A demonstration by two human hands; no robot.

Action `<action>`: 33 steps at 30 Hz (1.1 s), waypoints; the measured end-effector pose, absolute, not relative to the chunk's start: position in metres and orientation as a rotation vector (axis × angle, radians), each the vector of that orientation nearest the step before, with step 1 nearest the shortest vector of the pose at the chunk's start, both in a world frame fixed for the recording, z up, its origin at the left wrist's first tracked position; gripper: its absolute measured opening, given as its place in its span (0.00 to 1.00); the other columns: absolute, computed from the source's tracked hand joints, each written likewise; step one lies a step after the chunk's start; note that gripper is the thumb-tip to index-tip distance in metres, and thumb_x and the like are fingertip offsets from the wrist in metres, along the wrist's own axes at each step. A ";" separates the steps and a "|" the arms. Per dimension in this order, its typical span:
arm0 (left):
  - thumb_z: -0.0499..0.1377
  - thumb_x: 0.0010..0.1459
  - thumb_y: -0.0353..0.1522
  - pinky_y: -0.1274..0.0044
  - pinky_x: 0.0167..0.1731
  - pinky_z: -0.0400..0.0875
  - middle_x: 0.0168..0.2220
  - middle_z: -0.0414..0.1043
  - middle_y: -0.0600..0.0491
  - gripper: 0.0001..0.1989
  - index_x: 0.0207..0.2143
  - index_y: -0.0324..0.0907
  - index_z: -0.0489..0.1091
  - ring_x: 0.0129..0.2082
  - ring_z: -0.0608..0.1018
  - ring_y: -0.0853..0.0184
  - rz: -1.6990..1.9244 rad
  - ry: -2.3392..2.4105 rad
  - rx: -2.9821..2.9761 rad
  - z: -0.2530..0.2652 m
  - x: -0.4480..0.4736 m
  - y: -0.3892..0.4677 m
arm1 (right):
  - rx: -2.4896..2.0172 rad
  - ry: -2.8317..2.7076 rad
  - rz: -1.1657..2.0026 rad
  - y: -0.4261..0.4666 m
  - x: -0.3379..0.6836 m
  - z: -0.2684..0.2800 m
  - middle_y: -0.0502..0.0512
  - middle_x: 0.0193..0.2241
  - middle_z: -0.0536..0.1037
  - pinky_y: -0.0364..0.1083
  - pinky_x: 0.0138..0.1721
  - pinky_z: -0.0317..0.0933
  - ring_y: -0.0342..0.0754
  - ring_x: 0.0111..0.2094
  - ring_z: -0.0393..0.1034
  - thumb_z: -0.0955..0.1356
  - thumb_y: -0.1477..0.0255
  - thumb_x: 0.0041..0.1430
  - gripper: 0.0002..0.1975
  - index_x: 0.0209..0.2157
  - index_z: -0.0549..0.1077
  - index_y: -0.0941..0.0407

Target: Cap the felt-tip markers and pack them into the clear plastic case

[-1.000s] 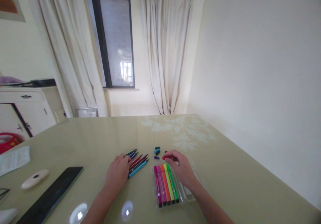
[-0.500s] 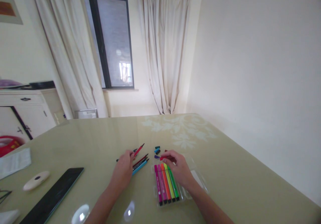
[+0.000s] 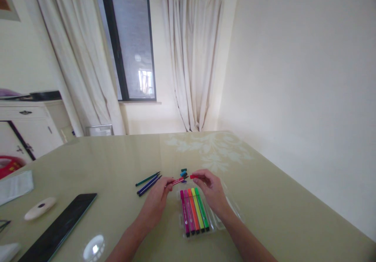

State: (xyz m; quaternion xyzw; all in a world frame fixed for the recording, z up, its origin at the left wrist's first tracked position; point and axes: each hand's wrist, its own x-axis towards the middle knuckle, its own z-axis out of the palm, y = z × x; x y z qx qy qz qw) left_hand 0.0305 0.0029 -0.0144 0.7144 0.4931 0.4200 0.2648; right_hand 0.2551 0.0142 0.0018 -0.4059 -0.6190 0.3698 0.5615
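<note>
Here, red marker (image 3: 178, 181) (apparently uncapped) in left hand (image 3: 156, 198).

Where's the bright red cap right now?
In the head view, below centre, the bright red cap is in the right hand's fingertips, just right of the uncapped red marker in the left hand.

No word, number or brand can be read with certainty. On the magenta pen (image 3: 185, 214), at the bottom middle of the frame, pale print stands along the barrel, but it is too small for reading. The red pen (image 3: 178, 181), a little above, bears a pale mark, also illegible. Yellowish marks on the red object (image 3: 17, 165), far left, are too blurred.
</note>
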 end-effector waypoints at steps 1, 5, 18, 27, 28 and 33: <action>0.50 0.68 0.40 0.67 0.45 0.70 0.42 0.78 0.47 0.16 0.43 0.44 0.74 0.42 0.77 0.58 1.138 1.323 1.940 -0.014 0.031 0.003 | -0.952 -1.461 0.874 0.014 0.255 0.001 0.56 0.37 0.83 0.51 0.47 0.70 0.53 0.40 0.77 0.73 0.63 0.58 0.10 0.37 0.81 0.54; 0.51 0.68 0.39 0.68 0.44 0.71 0.41 0.78 0.48 0.14 0.43 0.44 0.75 0.42 0.77 0.58 1.142 1.301 1.978 -0.012 0.034 0.000 | -0.920 -1.491 0.906 0.014 0.253 -0.002 0.55 0.36 0.82 0.50 0.46 0.70 0.52 0.40 0.77 0.73 0.65 0.58 0.08 0.36 0.81 0.54; 0.55 0.66 0.39 0.77 0.32 0.71 0.30 0.79 0.54 0.16 0.47 0.46 0.80 0.28 0.77 0.66 1.177 1.244 1.957 -0.006 0.038 -0.007 | -0.890 -1.511 1.098 0.017 0.268 0.007 0.57 0.33 0.84 0.51 0.46 0.70 0.56 0.42 0.79 0.78 0.60 0.52 0.12 0.33 0.84 0.54; 0.62 0.61 0.51 0.62 0.61 0.68 0.61 0.73 0.50 0.29 0.62 0.53 0.70 0.59 0.75 0.54 0.900 1.162 2.318 -0.018 0.078 -0.038 | -0.814 -1.150 1.457 0.028 0.289 0.006 0.54 0.39 0.83 0.48 0.46 0.66 0.50 0.42 0.76 0.78 0.64 0.51 0.20 0.47 0.80 0.52; 0.64 0.59 0.52 0.59 0.64 0.63 0.66 0.67 0.51 0.33 0.64 0.55 0.66 0.64 0.70 0.52 0.802 1.125 2.408 -0.022 0.081 -0.041 | -0.858 -1.137 1.458 0.031 0.296 0.006 0.55 0.38 0.84 0.48 0.46 0.66 0.50 0.42 0.76 0.77 0.64 0.50 0.21 0.47 0.80 0.53; 0.60 0.64 0.47 0.55 0.69 0.54 0.71 0.56 0.56 0.33 0.69 0.60 0.56 0.70 0.61 0.54 0.524 1.030 2.576 -0.035 0.080 -0.042 | -1.133 -1.275 1.343 0.037 0.316 0.002 0.57 0.38 0.84 0.50 0.45 0.68 0.51 0.40 0.75 0.75 0.64 0.48 0.16 0.39 0.83 0.56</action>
